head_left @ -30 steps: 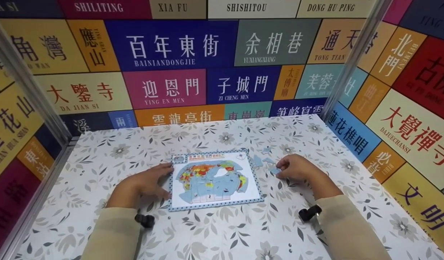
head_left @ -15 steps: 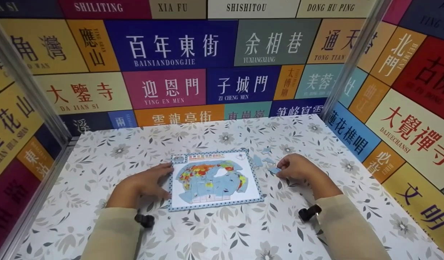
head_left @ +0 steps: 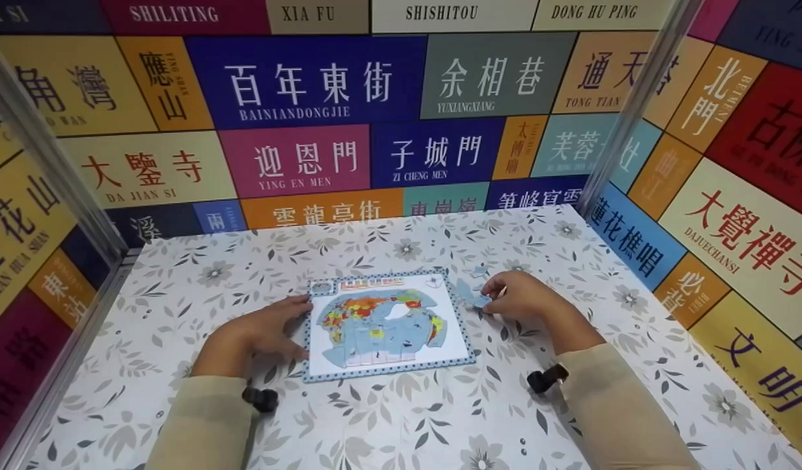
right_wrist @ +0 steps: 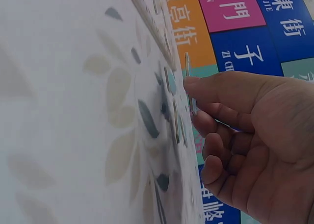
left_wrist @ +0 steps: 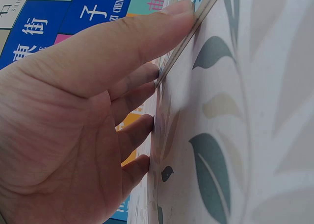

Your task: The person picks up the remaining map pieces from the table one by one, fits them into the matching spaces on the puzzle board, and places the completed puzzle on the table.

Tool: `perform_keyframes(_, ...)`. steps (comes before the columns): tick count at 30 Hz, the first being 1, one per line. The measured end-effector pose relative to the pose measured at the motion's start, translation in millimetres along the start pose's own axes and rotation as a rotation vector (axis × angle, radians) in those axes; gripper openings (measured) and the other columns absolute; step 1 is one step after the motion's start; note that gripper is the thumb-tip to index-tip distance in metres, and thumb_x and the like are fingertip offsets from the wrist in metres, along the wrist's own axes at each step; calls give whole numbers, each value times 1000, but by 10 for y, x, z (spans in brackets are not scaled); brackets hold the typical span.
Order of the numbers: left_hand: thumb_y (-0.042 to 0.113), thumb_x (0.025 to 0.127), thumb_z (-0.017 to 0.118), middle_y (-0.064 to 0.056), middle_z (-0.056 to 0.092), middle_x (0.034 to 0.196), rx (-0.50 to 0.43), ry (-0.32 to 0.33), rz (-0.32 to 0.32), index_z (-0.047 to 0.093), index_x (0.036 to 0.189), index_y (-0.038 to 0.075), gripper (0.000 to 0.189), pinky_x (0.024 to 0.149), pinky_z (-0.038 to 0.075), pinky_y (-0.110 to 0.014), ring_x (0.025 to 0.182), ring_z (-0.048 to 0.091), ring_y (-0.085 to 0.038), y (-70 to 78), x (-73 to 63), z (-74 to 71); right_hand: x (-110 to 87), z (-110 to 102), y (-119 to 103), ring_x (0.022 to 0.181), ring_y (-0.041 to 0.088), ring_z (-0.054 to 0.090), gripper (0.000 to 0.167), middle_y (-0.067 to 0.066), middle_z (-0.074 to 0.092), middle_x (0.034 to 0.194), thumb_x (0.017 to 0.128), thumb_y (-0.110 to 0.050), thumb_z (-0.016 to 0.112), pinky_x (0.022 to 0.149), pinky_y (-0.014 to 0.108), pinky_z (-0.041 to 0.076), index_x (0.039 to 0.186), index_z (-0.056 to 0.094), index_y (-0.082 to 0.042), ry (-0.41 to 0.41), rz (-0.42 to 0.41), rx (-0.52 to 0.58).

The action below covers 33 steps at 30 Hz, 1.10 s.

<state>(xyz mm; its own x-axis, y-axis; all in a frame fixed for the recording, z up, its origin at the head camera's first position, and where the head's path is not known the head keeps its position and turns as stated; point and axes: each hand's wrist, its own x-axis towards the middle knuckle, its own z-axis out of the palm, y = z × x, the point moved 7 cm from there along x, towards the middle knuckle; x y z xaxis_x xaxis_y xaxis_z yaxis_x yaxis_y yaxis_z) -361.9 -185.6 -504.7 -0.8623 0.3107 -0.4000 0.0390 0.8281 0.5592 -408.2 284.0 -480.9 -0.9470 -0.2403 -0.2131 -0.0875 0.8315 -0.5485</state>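
A world map jigsaw puzzle board (head_left: 447,349) with a dotted blue border lies flat on the table. Most of its map is filled, and a white gap shows in the upper right of it. At the board's left edge rests my left hand (head_left: 260,331), fingers extended; in the left wrist view its thumb (left_wrist: 167,25) touches the edge. My right hand (head_left: 528,299), just right of the board, pinches a thin puzzle piece (right_wrist: 188,62) between thumb and fingertips, raised off the cloth. Loose blue pieces (head_left: 465,292) lie close by, partly hidden by that hand.
A white cloth with grey leaves and flowers (head_left: 244,418) covers the table. Panels with coloured name blocks (head_left: 309,81) enclose it at the back and both sides, joined by metal posts (head_left: 626,124). Another small piece (head_left: 480,271) lies beyond the right hand.
My right hand has moved left towards the board and lifted, carrying the puzzle piece from where it lay among the loose ones. My left hand has stayed at the board's edge.
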Motion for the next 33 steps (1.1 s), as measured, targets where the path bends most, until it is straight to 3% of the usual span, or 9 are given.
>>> perform_keyframes(9,40,80,94,2,17,182,44,0,55,36,168,28,106,135,15,-66,169,12,-38,7,8,1,100,80,-366,113,28,66,31,7,74,125,92,-27,84,97,47,58,120,77,-16,16,-104,-15)
perform_keyframes(17,41,81,93,2,17,182,48,-11,50,36,169,29,105,135,15,-67,169,11,-38,24,5,-2,197,218,-676,112,25,63,31,3,72,128,95,-26,81,98,45,56,124,76,-21,-31,-90,-12)
perform_keyframes(25,43,80,94,5,16,182,25,-13,30,37,168,32,106,135,14,-68,170,10,-38,10,0,-3,281,359,-941,124,27,63,33,3,70,134,96,-25,81,110,49,54,128,75,-21,-60,-110,-9)
perform_keyframes(33,42,78,95,5,15,182,10,-10,22,37,168,33,107,135,13,-68,170,9,-38,6,-14,-10,349,465,-1152,124,26,62,32,0,70,133,95,-24,81,113,49,52,127,76,-25,-81,-107,2)
